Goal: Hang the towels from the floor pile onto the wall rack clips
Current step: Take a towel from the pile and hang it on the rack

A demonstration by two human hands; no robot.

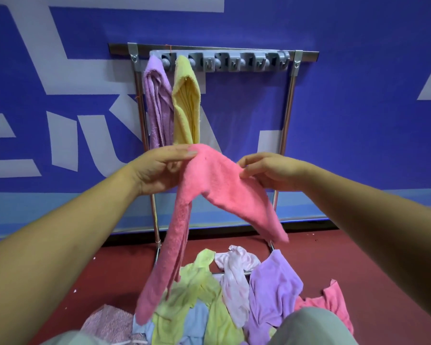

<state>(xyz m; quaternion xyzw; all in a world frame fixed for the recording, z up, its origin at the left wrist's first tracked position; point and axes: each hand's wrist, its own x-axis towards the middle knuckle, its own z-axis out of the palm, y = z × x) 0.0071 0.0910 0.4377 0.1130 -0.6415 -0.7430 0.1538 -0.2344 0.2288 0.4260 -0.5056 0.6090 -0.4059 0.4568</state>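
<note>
Between my two hands hangs a pink towel (217,185), held up in front of the rack. My left hand (159,168) pinches its top fold, fingers closed on the cloth, and my right hand (271,170) grips the edge just beside it. One long end of the towel droops down on the left side toward the floor pile (224,302); the shorter end falls to the right.

Behind it, a grey clip strip (224,61) runs along a metal frame (288,115) that stands against the blue wall (358,95). A purple towel (157,105) and a yellow towel (186,105) hang side by side from its left end; the clips to the right of them are bare. My raised towel covers the lower ends of both hanging towels.

On the red floor (115,267), the pile holds green, pale pink, purple, light blue and pink towels, lying between my knees (311,327) and the foot of the frame.
</note>
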